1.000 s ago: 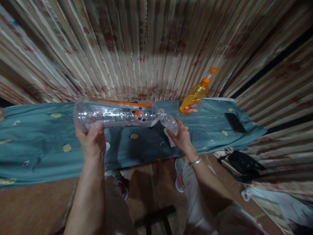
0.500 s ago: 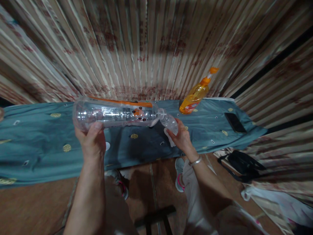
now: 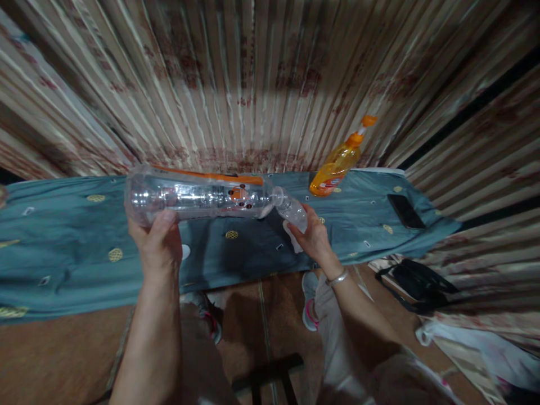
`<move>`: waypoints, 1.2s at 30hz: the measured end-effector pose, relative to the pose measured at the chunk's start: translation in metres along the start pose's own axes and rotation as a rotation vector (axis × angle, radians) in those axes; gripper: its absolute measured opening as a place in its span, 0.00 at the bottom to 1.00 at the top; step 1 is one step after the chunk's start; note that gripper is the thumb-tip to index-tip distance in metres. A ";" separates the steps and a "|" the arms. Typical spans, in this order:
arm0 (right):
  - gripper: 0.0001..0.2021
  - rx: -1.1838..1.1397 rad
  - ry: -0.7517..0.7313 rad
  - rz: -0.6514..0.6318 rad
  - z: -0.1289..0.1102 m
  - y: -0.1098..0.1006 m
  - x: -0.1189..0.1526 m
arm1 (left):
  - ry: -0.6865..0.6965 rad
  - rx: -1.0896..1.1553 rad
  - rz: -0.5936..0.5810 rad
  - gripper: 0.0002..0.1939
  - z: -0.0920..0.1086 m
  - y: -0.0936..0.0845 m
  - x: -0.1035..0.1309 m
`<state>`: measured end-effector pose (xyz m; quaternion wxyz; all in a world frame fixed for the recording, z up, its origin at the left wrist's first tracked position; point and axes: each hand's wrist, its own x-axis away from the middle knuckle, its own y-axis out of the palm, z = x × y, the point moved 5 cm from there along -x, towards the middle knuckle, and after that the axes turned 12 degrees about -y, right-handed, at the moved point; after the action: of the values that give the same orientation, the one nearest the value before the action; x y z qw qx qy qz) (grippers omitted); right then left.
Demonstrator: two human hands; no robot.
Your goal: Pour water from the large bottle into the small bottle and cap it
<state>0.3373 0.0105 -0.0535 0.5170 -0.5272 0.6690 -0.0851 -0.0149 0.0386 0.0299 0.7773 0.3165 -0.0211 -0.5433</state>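
Observation:
My left hand (image 3: 158,239) is closed around the base end of a large clear plastic bottle (image 3: 198,197) with an orange-marked label. The bottle lies almost level in the air, its neck pointing right. At that mouth, a small clear plastic bottle (image 3: 292,209) meets it, tilted down to the right; the two mouths appear to touch. My right hand (image 3: 314,233) grips the small bottle's lower end. Whether liquid passes between them cannot be made out. Below the small bottle, a white piece (image 3: 293,238), unclear in kind, shows beside my right fingers.
A pump bottle of orange liquid (image 3: 335,169) stands on the blue-green cloth (image 3: 236,259) at the back. To the right lies a black phone (image 3: 405,211). One white round thing (image 3: 185,251) is beside my left wrist. A black bag (image 3: 415,284) rests lower right. Pleated curtains hang behind.
The large bottle's base end has shifted very slightly left. Both hands keep their holds, and the bottle mouths stay together.

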 end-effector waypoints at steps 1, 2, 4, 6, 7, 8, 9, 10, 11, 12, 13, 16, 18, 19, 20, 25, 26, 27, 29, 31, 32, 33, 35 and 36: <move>0.31 0.002 0.001 0.001 0.000 0.000 0.000 | 0.000 -0.002 0.002 0.45 0.000 0.000 0.000; 0.31 0.004 0.000 0.001 -0.001 0.000 0.000 | 0.001 -0.005 0.007 0.45 0.000 -0.001 0.000; 0.30 0.004 -0.003 0.002 -0.001 0.000 0.000 | 0.005 -0.012 0.015 0.42 -0.001 -0.002 -0.001; 0.30 0.002 -0.007 0.002 -0.001 0.000 0.000 | 0.003 -0.022 0.027 0.40 -0.001 -0.003 -0.002; 0.30 0.002 -0.008 0.004 -0.001 0.000 0.000 | 0.006 -0.027 0.029 0.40 -0.001 -0.003 -0.002; 0.30 0.002 -0.010 0.006 -0.001 0.000 0.000 | 0.006 -0.033 0.027 0.39 0.000 -0.003 -0.002; 0.30 0.002 -0.012 0.007 -0.001 0.000 0.000 | 0.006 -0.036 0.022 0.39 0.000 -0.002 -0.001; 0.31 0.002 -0.015 0.009 -0.001 0.000 0.000 | 0.007 -0.032 0.016 0.38 0.001 -0.001 -0.001; 0.31 0.003 -0.017 0.011 -0.001 0.000 0.000 | 0.005 -0.022 0.010 0.37 0.002 -0.001 -0.001; 0.30 0.003 -0.018 0.011 -0.001 0.000 0.000 | 0.002 -0.008 0.009 0.37 0.002 0.000 0.000; 0.30 0.003 -0.018 0.009 -0.001 0.000 0.000 | -0.003 0.005 0.011 0.36 0.003 0.000 0.000; 0.30 0.004 -0.007 -0.005 -0.001 -0.001 0.000 | -0.007 0.021 0.022 0.36 0.004 0.001 0.001; 0.30 0.005 -0.002 -0.016 -0.002 -0.001 0.000 | -0.010 0.015 0.026 0.36 0.004 0.001 0.001; 0.31 0.007 -0.001 -0.019 -0.002 -0.001 0.000 | -0.010 0.009 0.026 0.35 0.004 0.001 0.001; 0.31 0.009 0.000 -0.019 -0.002 -0.001 -0.001 | -0.006 0.002 0.026 0.35 0.004 0.001 0.001; 0.30 -0.003 0.014 -0.009 -0.002 -0.001 -0.002 | 0.006 -0.022 0.010 0.34 0.005 0.002 0.001; 0.30 -0.007 0.017 -0.008 -0.002 -0.001 -0.002 | 0.002 -0.015 0.009 0.33 0.005 0.001 0.001; 0.30 -0.010 0.019 -0.007 -0.002 -0.001 -0.002 | 0.000 -0.009 0.010 0.33 0.005 0.001 0.001; 0.30 -0.014 0.020 -0.006 -0.002 0.000 -0.001 | 0.002 -0.009 0.011 0.33 0.005 0.001 0.001; 0.30 -0.014 0.020 -0.009 -0.002 0.000 -0.001 | 0.008 -0.016 0.009 0.34 0.004 0.001 0.002; 0.30 -0.013 0.021 -0.011 -0.002 0.000 -0.001 | 0.008 -0.018 0.007 0.35 0.004 0.001 0.001; 0.30 -0.012 0.023 -0.013 -0.002 0.000 -0.001 | 0.006 -0.018 0.008 0.35 0.004 0.001 0.001; 0.30 -0.009 0.030 -0.016 -0.001 -0.001 -0.001 | -0.003 -0.013 0.012 0.36 0.003 0.000 0.001; 0.31 -0.008 0.032 -0.018 -0.001 -0.001 -0.001 | -0.010 -0.007 0.015 0.36 0.003 0.000 0.001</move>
<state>0.3366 0.0107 -0.0519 0.5034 -0.5339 0.6727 -0.0952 -0.0157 0.0364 0.0323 0.7824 0.3108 -0.0253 -0.5391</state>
